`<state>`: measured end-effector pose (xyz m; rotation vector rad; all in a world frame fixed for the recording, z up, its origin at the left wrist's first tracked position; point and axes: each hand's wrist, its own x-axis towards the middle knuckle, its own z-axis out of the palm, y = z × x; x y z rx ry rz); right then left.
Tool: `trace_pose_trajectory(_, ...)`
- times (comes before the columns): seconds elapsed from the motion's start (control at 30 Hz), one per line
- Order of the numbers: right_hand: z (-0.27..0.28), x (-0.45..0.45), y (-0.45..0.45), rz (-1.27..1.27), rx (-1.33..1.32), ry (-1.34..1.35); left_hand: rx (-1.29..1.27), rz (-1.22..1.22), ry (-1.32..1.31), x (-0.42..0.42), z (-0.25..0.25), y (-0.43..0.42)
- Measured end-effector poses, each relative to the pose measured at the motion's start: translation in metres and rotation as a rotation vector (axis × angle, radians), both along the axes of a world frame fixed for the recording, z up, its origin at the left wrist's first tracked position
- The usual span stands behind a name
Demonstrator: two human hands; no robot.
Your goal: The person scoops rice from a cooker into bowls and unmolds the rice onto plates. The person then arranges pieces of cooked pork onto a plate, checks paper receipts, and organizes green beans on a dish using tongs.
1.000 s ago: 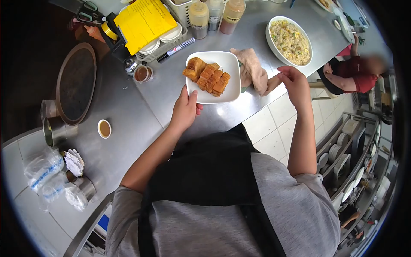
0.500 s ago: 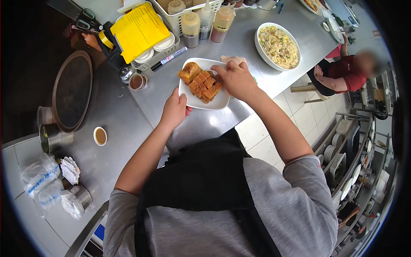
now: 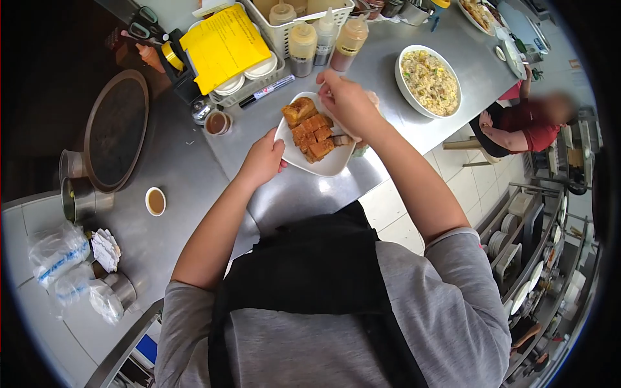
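Note:
A white plate (image 3: 314, 167) of browned, crisp-looking meat pieces (image 3: 314, 137) is held over the steel counter, slightly tilted. My left hand (image 3: 261, 158) grips its left rim, thumb on top and fingers underneath. My right hand (image 3: 349, 105) is above the plate's upper right side, its fingers curled and partly hidden. Whatever they may hold does not show clearly. Pale, crumpled material (image 3: 372, 100) shows beside this hand, and I cannot tell whether it is in the grip. A lighter-sided piece (image 3: 341, 140) lies at the right of the meat.
A bowl of fried rice (image 3: 428, 81) stands to the right. Behind the plate are squeeze bottles (image 3: 302, 50), a marker (image 3: 266, 91) and a basket under yellow paper (image 3: 226, 48). Sauce cups (image 3: 155, 202) and a round dark tray (image 3: 116, 131) are left. A person (image 3: 521, 123) sits at far right.
My right hand has shifted from the plate's right rim to above its upper right side, fingers more curled. The plate has tilted slightly, and the whole view has shifted a little.

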<state>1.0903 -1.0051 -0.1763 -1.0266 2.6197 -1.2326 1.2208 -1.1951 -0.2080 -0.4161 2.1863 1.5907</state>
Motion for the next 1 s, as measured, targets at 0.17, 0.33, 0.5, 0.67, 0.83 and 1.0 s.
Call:
trace_pose_trajectory(0.17, -0.025, -0.001, -0.013, -0.009, 0.165, 0.196, -0.013, -0.049, 0.017, -0.002, 0.003, -0.006)
trace_pose_trajectory(0.33, -0.021, -0.007, -0.012, 0.05, 0.397, 0.18, -0.008, -0.054, 0.022, -0.003, 0.002, -0.007)
trace_pose_trajectory(0.5, -0.022, -0.011, -0.019, 0.042, 0.433, 0.213, -0.051, -0.059, 0.083, -0.001, 0.003, -0.006)
trace_pose_trajectory(0.67, -0.017, -0.015, -0.015, -0.137, 0.102, 0.086, -0.085, -0.012, 0.102, 0.001, 0.001, 0.0)
trace_pose_trajectory(0.83, 0.008, -0.042, 0.028, -0.244, -0.046, -0.004, -0.097, 0.077, 0.116, 0.012, -0.006, 0.007)
trace_pose_trajectory(1.0, 0.003, -0.012, 0.085, -0.341, 0.22, 0.201, -0.082, 0.168, 0.074, 0.032, -0.009, 0.008)
